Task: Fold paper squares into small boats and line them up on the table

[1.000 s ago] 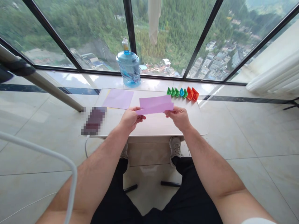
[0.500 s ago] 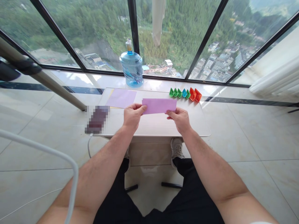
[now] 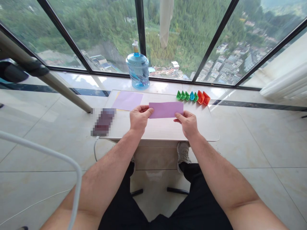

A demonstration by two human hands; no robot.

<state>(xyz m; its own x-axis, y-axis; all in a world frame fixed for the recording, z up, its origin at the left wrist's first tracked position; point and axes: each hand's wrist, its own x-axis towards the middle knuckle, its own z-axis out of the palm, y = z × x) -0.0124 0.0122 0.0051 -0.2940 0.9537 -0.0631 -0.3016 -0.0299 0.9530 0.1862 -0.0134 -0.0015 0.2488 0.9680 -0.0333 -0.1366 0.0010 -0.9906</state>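
Note:
A purple sheet of paper [image 3: 165,110], folded to a long rectangle, is held up over the small white table [image 3: 160,130]. My left hand [image 3: 139,118] pinches its left end between thumb and fingers. At the lower right corner, my right hand [image 3: 187,121] grips the paper with the thumb in front. Behind my left hand lies a stack of purple sheets [image 3: 128,100] with a yellow edge showing. A row of folded paper boats [image 3: 192,96] in green, blue and orange-red stands at the table's back right.
A blurred phone-like object [image 3: 103,122] with a cable [image 3: 95,150] lies at the table's left edge. Behind the table, a blue water jug [image 3: 138,71] stands by the window. A white bent tube [image 3: 59,156] crosses the lower left, and a slanted pole [image 3: 67,91] rises farther back.
The whole view has shifted slightly, so things sit a little further right. The folded purple paper has tilted slightly; both hands keep their hold on it.

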